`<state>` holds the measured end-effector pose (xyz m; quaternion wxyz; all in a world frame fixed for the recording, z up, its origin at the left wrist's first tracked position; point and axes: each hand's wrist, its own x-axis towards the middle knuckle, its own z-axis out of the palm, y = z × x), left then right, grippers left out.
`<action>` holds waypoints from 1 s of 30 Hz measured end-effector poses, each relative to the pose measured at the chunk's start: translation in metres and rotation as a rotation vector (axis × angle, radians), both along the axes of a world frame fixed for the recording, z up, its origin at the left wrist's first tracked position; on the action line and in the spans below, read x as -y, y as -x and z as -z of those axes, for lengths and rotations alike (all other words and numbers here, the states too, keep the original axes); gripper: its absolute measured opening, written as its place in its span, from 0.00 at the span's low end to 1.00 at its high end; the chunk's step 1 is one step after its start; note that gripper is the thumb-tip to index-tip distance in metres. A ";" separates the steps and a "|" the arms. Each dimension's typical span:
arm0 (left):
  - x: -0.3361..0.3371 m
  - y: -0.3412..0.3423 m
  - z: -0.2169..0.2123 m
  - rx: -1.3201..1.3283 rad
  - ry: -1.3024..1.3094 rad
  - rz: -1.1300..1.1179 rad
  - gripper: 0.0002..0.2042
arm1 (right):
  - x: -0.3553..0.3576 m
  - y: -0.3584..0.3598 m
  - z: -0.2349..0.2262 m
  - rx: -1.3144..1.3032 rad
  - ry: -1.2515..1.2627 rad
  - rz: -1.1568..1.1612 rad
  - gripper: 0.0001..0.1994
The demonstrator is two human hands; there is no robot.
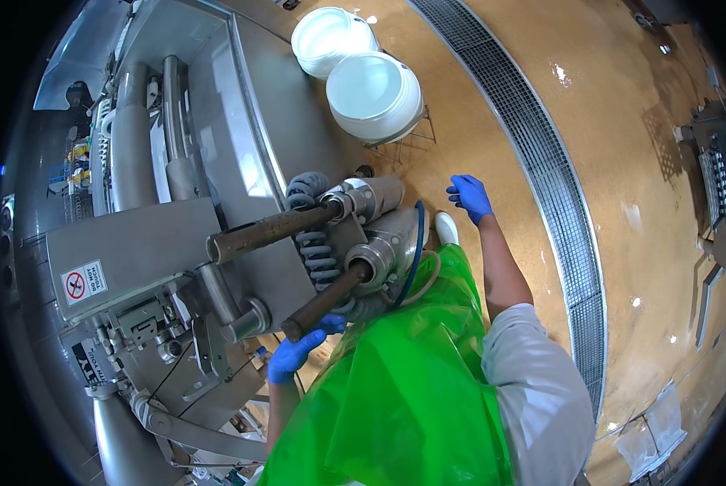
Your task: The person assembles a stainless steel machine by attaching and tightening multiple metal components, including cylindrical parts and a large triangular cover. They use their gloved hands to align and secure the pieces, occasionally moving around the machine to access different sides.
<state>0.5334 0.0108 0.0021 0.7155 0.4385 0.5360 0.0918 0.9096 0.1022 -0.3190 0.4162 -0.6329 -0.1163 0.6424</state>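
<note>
My left hand (296,353), in a blue glove, is low beside the steel machine, next to the end of a brown-stained metal rod (329,301). Its fingers stretch out past the rod's tip and are partly hidden; I cannot tell whether they touch the machine. My right hand (471,198), also blue-gloved, hangs over the floor right of the machine, fingers loosely bent and apart, holding nothing. A second stained rod (274,231) runs above the first. Grey coiled hoses (318,259) sit behind them, and a blue hose (417,255) loops near my green apron (403,364).
Two white round tubs (373,85) stand ahead, the nearer one on a wire stand. A floor drain grate (533,146) curves along the right over a tan floor (642,235). Equipment (723,190) stands at the far right. A steel cone (128,437) is at lower left.
</note>
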 end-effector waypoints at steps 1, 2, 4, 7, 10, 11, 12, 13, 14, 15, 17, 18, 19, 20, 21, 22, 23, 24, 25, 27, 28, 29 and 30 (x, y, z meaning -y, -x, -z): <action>0.001 0.003 0.002 -0.028 -0.010 -0.010 0.21 | -0.005 -0.001 -0.005 -0.012 -0.014 0.007 0.16; 0.001 0.007 0.003 -0.057 -0.019 -0.019 0.21 | -0.010 -0.002 -0.010 -0.025 -0.028 0.014 0.16; -0.004 0.015 0.001 -0.161 -0.154 -0.034 0.24 | -0.028 -0.002 -0.023 -0.066 -0.053 0.008 0.17; -0.019 -0.001 -0.019 -0.111 -0.196 -0.111 0.24 | -0.054 0.007 -0.055 -0.152 -0.147 -0.061 0.15; -0.026 -0.001 -0.021 -0.019 -0.131 -0.210 0.22 | -0.070 0.030 -0.100 -0.277 -0.223 -0.184 0.13; -0.027 0.001 -0.020 -0.005 -0.111 -0.227 0.22 | -0.072 0.039 -0.109 -0.323 -0.240 -0.229 0.12; -0.028 0.001 -0.020 -0.006 -0.124 -0.226 0.22 | -0.073 0.047 -0.112 -0.310 -0.257 -0.278 0.11; -0.030 0.000 -0.021 -0.006 -0.137 -0.225 0.21 | -0.074 0.055 -0.115 -0.296 -0.274 -0.328 0.11; -0.032 0.000 -0.021 -0.007 -0.150 -0.224 0.21 | -0.073 0.059 -0.117 -0.282 -0.291 -0.376 0.10; -0.031 0.000 -0.021 -0.007 -0.152 -0.231 0.21 | -0.071 0.063 -0.114 -0.224 -0.311 -0.434 0.10; -0.033 0.001 -0.020 -0.004 -0.160 -0.239 0.21 | -0.064 0.067 -0.101 -0.107 -0.357 -0.543 0.10; -0.032 0.004 -0.017 0.015 -0.156 -0.253 0.21 | -0.059 0.069 -0.087 -0.039 -0.340 -0.610 0.11; -0.029 0.007 -0.013 0.035 -0.152 -0.269 0.20 | -0.052 0.070 -0.069 0.029 -0.323 -0.679 0.11; -0.023 0.009 -0.009 0.055 -0.147 -0.293 0.20 | -0.044 0.068 -0.059 0.096 -0.306 -0.755 0.11; -0.019 0.010 -0.005 0.051 -0.169 -0.246 0.19 | -0.037 0.063 -0.055 0.357 -0.315 -0.881 0.12; -0.016 0.007 -0.004 0.036 -0.195 -0.208 0.18 | -0.030 0.057 -0.046 0.439 -0.274 -0.935 0.12; -0.015 0.008 -0.008 0.004 -0.233 -0.178 0.17 | -0.027 0.054 -0.034 0.513 -0.254 -0.990 0.12; -0.010 0.005 -0.008 0.008 -0.212 -0.164 0.17 | -0.019 0.049 -0.024 0.430 -0.250 -0.980 0.08; -0.008 0.002 -0.006 -0.007 -0.204 -0.165 0.16 | -0.008 0.044 0.002 0.359 -0.309 -0.965 0.07; -0.009 0.006 -0.008 0.064 -0.150 -0.169 0.17 | -0.001 0.053 -0.018 0.096 -0.201 -0.692 0.05; -0.012 0.011 0.000 0.012 -0.241 -0.075 0.16 | -0.001 0.053 -0.012 0.074 -0.235 -0.655 0.04; -0.013 0.015 -0.002 0.033 -0.305 -0.040 0.17 | 0.002 0.050 -0.005 0.062 -0.158 -0.626 0.05; -0.015 0.014 -0.011 0.019 -0.292 -0.050 0.17 | 0.004 0.048 0.001 0.193 -0.225 -0.637 0.07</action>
